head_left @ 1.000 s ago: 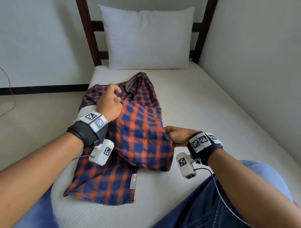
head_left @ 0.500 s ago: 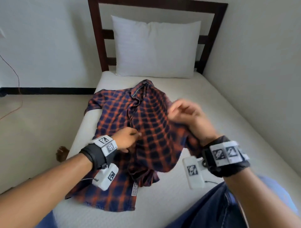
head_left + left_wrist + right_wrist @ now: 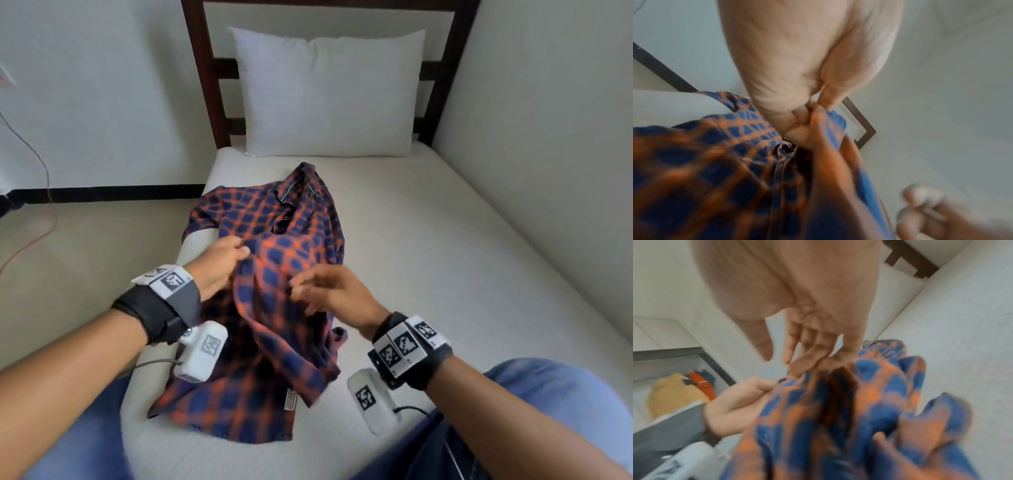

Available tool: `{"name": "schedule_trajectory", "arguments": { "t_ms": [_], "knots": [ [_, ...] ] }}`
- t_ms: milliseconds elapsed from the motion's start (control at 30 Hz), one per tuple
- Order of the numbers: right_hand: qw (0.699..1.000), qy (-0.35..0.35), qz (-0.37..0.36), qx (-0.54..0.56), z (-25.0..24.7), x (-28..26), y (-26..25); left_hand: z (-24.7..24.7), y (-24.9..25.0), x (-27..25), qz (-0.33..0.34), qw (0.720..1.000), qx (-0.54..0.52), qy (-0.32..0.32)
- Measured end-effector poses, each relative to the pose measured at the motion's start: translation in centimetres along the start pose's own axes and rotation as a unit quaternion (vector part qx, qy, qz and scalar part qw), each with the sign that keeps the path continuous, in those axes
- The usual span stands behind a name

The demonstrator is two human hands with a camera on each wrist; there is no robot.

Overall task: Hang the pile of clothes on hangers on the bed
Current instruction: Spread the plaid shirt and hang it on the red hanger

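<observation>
An orange-and-blue plaid shirt [image 3: 260,342] lies crumpled on the white bed [image 3: 428,257], collar toward the pillow, a white label [image 3: 290,399] near its hem. My left hand [image 3: 245,249] pinches a raised fold of the shirt between thumb and fingers; the left wrist view shows that pinch [image 3: 816,113] on the cloth [image 3: 705,170]. My right hand [image 3: 305,287] hovers just right of the fold with fingers loosely spread. In the right wrist view its fingertips [image 3: 795,368] touch the top of the bunched shirt [image 3: 869,394] without gripping, and the left hand [image 3: 756,391] holds the edge.
A white pillow [image 3: 329,92] leans on the dark wooden headboard [image 3: 202,85]. A wall runs along the bed's right side. Beige floor with a thin cable [image 3: 41,236] lies to the left. A tan bag and orange item [image 3: 674,394] sit on the floor. My jeans-clad knees [image 3: 555,394] frame the bed's near end.
My right hand had lifted the shirt's side high; it has dropped lower and its fingers have loosened off the cloth. My left hand moved up and now pinches a fold.
</observation>
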State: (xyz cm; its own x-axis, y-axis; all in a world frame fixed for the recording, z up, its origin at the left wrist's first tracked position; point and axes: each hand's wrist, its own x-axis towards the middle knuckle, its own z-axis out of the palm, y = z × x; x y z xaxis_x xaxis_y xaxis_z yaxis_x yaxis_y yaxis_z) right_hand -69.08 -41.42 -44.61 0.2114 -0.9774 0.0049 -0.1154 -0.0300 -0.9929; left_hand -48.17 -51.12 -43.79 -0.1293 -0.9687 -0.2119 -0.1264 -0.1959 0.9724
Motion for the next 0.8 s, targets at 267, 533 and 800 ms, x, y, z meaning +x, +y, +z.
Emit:
{"name": "schedule_trajectory", "arguments": {
  "t_ms": [267, 533, 800],
  "knots": [
    [0.933, 0.057, 0.256, -0.247, -1.6, 1.7, 6.6, -3.6, 2.8, 0.8, 0.062, 0.991, 0.012, 0.12],
    [0.943, 0.286, 0.167, 0.04, -3.9, 1.8, 2.9, -1.4, 3.3, -0.4, 0.071, 0.995, 0.015, 0.062],
    [0.928, 0.239, 0.162, -0.235, -20.8, 7.9, -4.0, 6.8, 5.1, -0.7, 0.112, 0.985, 0.056, -0.122]
  ]
}}
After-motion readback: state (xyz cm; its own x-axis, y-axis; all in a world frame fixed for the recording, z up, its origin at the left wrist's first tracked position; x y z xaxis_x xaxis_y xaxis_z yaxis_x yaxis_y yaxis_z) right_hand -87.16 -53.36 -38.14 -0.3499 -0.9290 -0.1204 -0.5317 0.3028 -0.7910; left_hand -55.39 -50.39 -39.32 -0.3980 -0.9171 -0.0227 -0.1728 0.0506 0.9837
